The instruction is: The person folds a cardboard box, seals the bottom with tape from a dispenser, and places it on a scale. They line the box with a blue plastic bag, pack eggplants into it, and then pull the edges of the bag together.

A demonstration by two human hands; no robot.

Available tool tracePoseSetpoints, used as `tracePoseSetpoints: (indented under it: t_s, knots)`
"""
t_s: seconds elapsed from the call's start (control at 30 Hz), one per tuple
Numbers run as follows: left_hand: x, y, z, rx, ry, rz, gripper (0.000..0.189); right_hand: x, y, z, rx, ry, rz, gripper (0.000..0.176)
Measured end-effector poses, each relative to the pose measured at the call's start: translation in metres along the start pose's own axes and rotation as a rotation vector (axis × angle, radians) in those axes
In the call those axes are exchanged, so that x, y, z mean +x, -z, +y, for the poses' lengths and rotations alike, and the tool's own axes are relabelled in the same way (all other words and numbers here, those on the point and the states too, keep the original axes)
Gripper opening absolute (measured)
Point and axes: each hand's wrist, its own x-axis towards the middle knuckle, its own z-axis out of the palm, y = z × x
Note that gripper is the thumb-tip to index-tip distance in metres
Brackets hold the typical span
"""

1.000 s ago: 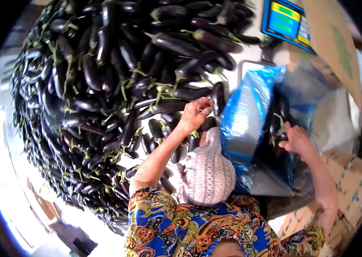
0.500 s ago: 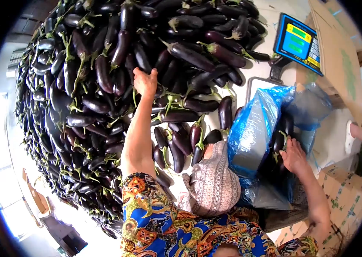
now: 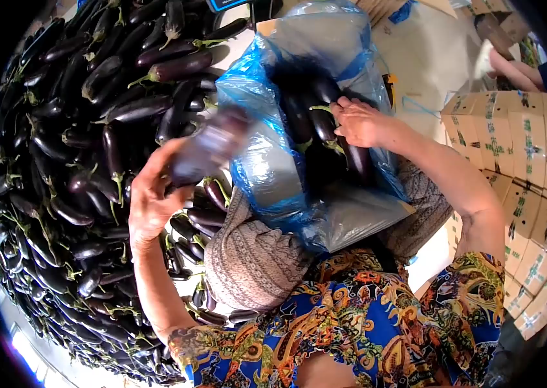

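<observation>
An eggplant (image 3: 212,147), smeared by motion, is in my left hand (image 3: 155,197), whose fingers are closed around it. It hangs between the big heap of eggplants (image 3: 60,220) and a box lined with a blue plastic bag (image 3: 257,139). Several dark eggplants (image 3: 299,119) lie in the lined box. Over their green-stemmed ends rests my right hand (image 3: 359,123), fingers stretched out and touching them near the box's right side. The bag's film spreads over the box walls and a front flap (image 3: 364,216).
Cartons (image 3: 519,136) are stacked on the right. Beyond them shows another person's leg (image 3: 513,71). A scale display (image 3: 228,3) is partly cut off at the top. My knee in patterned cloth (image 3: 254,265) is beside the box.
My left hand has come away from the heap with an eggplant and moved toward the box. The view has turned rightward; my right hand stays at the eggplants in the box.
</observation>
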Motion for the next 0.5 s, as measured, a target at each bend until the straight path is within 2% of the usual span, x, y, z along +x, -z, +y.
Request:
tracePoseSetpoints:
  t_s: [0.03,0.07,0.17,0.2,0.3,0.37,0.43,0.5]
  knots:
    - [0.016,-0.013,0.024,0.423,-0.26,-0.174,0.069,-0.003,0.001,0.001,0.023,0.014,0.014,0.061]
    - [0.028,-0.03,0.045,0.553,-0.441,-0.279,0.065,-0.004,0.001,0.002,0.046,0.03,0.028,0.062]
    - [0.061,-0.086,0.062,0.776,-0.652,-0.488,0.064,0.007,-0.011,0.009,-0.12,0.047,-0.018,0.063]
    - [0.072,-0.104,0.056,0.806,-0.683,-0.535,0.063,0.004,-0.001,-0.003,-0.021,-0.069,-0.031,0.062]
    - [0.101,-0.151,0.015,0.979,-0.786,-0.688,0.051,-0.001,-0.014,0.0,-0.077,-0.006,0.076,0.061]
    - [0.123,-0.167,-0.022,0.992,-0.817,-0.619,0.047,-0.004,-0.01,-0.001,-0.012,0.004,-0.017,0.069]
    - [0.126,-0.171,-0.025,0.878,-0.777,-0.597,0.038,-0.01,-0.006,0.007,0.036,0.21,0.034,0.066]
    - [0.122,-0.178,-0.039,0.935,-0.777,-0.48,0.026,-0.004,0.001,0.006,0.2,0.39,0.029,0.07]
